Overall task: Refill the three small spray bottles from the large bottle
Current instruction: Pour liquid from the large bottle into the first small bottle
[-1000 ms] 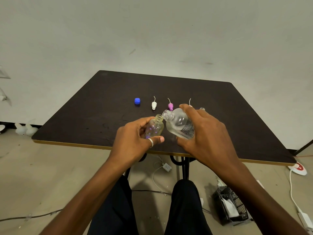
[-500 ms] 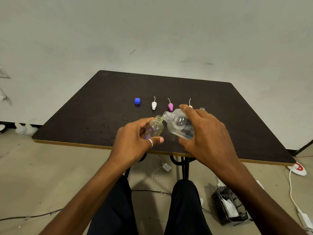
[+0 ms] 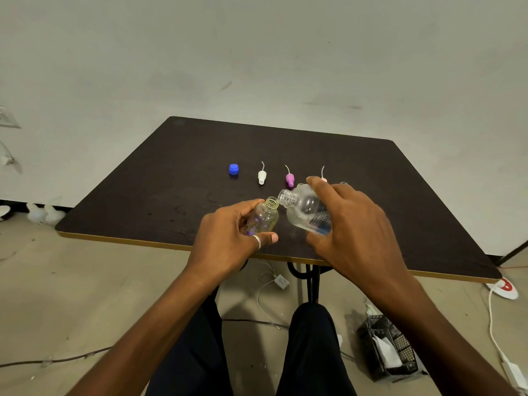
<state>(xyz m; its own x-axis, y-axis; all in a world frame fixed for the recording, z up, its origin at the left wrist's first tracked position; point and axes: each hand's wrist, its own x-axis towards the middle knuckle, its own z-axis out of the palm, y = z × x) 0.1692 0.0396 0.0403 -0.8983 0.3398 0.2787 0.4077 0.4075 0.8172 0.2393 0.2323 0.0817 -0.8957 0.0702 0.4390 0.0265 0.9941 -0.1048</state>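
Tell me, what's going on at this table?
A person is refilling bottles by hand. The left hand holds a small bottle with its top off. The right hand tips a large bottle so its open mouth sits right beside the small one's. Whether liquid is flowing can't be seen. Farther back on the table lie a blue cap, a white spray top and a pink spray top.
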